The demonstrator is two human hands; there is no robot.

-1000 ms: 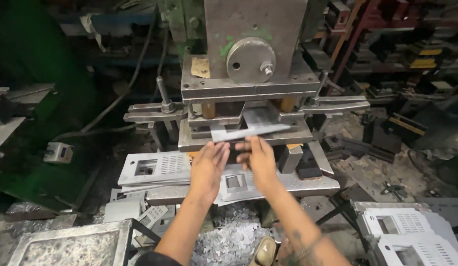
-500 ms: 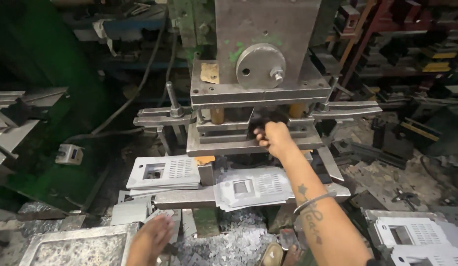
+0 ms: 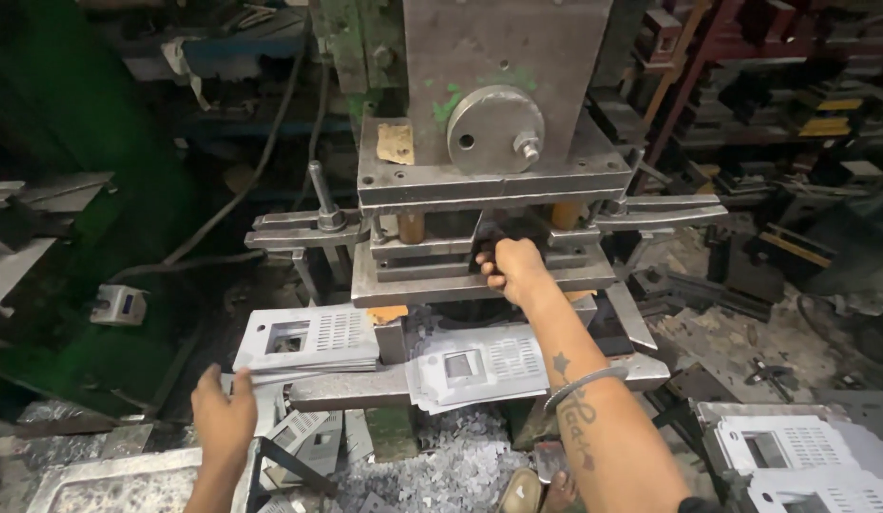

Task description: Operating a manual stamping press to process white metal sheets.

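Note:
A grey metal stamping press (image 3: 493, 57) stands in front of me, with its die block (image 3: 413, 285) at mid height. My right hand (image 3: 515, 268) reaches into the die gap, its fingers curled around a dark piece there that is mostly hidden. My left hand (image 3: 223, 418) is low on the left and pinches the near edge of a thin grey perforated plate (image 3: 270, 377). That plate lies at the bottom of a stack of such plates (image 3: 308, 334) left of the die. A second stack of plates (image 3: 479, 366) lies on the press table under my right forearm.
Clamp bars (image 3: 299, 230) stick out on both sides of the die. Metal punch scrap (image 3: 441, 470) is heaped below the table. More perforated plates (image 3: 793, 451) lie at the lower right, a metal tray (image 3: 99, 480) at the lower left. Cluttered shelves (image 3: 793, 95) stand at the right.
Both hands were together at the die with a light plate. The left hand then dropped away and has now moved up to the left stack. The right hand stays in the die gap.

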